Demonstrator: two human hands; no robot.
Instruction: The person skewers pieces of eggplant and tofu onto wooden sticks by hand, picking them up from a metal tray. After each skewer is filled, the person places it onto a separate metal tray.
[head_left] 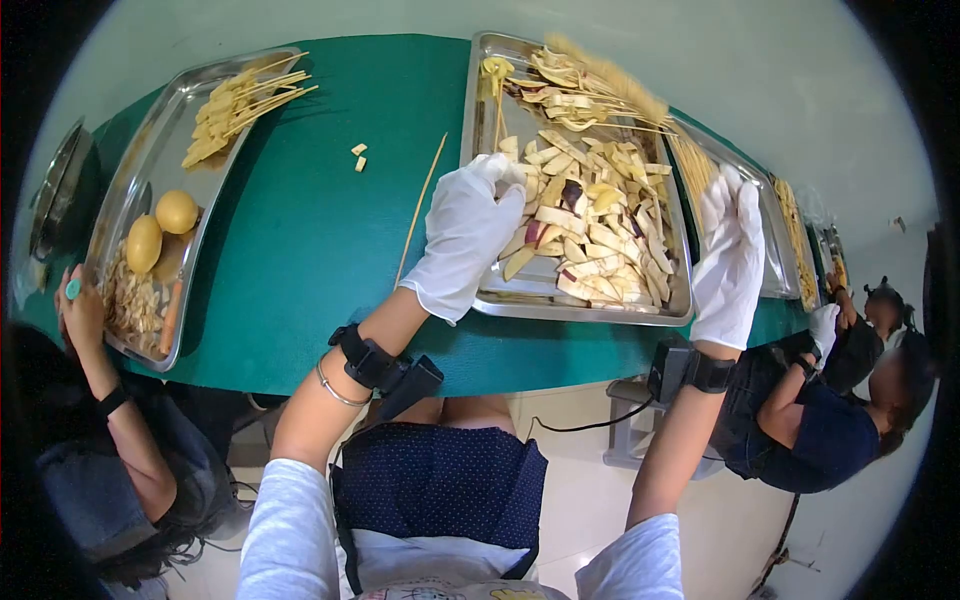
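My left hand [470,222], in a white glove, is at the left edge of a metal tray [580,308] of cut pale pieces [600,250]. Its fingers are closed together; what they hold, if anything, is hidden. My right hand [728,250], also gloved, is raised over the tray's right edge beside a bundle of thin sticks [690,165], its fingers stretched out with nothing visible in them. Skewered slices [575,95] lie at the top of the tray. A single stick [422,205] lies on the green table [330,250] left of my left hand.
At the left, another tray [215,190] holds skewered yellow pieces [215,125], two round yellow items [160,230] and peelings. A co-worker's hand [82,310] is beside it. Small pieces [360,160] lie mid-table. More trays [775,250] and people are at the right.
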